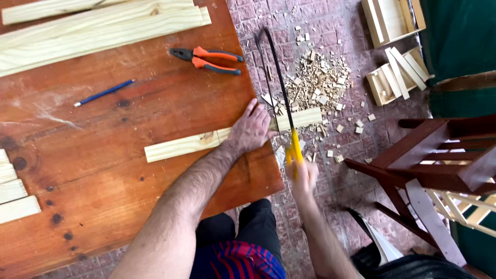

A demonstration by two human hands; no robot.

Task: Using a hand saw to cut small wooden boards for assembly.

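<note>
While the reddish wooden tabletop (103, 170) filled most of the view, wide pale boards (98, 23) lay along its far edge and more pale pieces (15, 199) sat at its left side, well apart from the cutting. Near the right edge a pale wood strip (181, 146) lay flat with its end (305, 118) jutting out past the tabletop, so that the blade had free room over the brick floor (320, 31), where a heap of wood offcuts (315, 80) had gathered. A left hand (251, 130) was spread flat and pressed down on the strip just beside the cut, pinning it in place. A right hand (304, 173), blurred, was closed round the yellow handle of a saw (281, 95) whose dark blade crossed the overhanging end. Orange-handled pliers (209, 58) and a blue pencil (105, 92) lay apart, untouched.
</note>
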